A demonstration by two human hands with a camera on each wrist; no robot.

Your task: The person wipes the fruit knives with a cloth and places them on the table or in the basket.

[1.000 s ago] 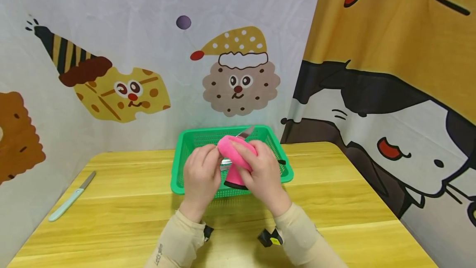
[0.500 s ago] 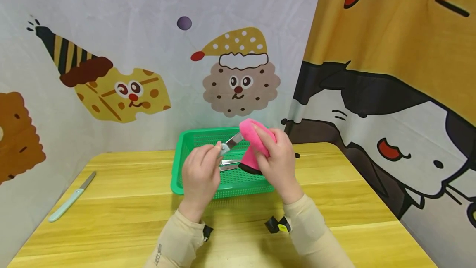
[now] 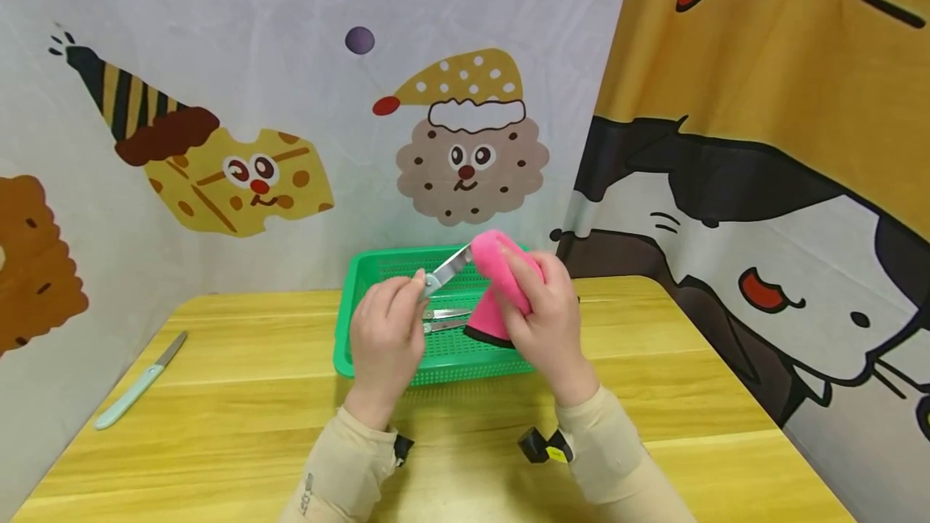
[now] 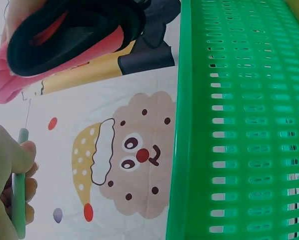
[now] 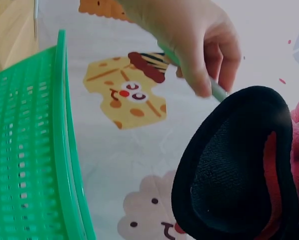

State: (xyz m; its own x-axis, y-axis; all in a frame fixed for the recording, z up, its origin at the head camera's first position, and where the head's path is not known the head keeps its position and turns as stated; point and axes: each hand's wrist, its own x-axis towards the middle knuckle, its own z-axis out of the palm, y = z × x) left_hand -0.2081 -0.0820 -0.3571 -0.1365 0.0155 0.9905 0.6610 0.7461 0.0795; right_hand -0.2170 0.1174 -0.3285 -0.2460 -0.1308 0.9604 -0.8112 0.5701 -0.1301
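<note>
1. From the head view, the left hand [image 3: 388, 325] holds a knife [image 3: 450, 266] by its pale green handle. The right hand [image 3: 548, 309] grips a fuzzy pink cloth [image 3: 488, 317] with a black rim. The shiny blade slants up, and its far end meets the cloth. I cannot tell if the tip goes behind it. Both hands are up over a green basket [image 3: 472, 370] full of little holes. The basket sits by the far edge of the worktop [image 3: 254, 426], near the middle. Two shiny blades [image 3: 446, 314] lie in the basket, partly hidden. A second knife [image 3: 148, 374] with a pale green handle lies along the left edge of the worktop. Behind is a white curtain [image 3: 254, 6] with a cheese and a cookie drawn on it.

2. From the left wrist view, the left hand's fingers are bent round the green handle. The pink cloth is at the top left, its black opening showing. The basket fills the right side.

3. From the right wrist view, the left hand pinches the green handle. The cloth's big black opening is close up, with a red strip inside. The basket is on the left.
</note>
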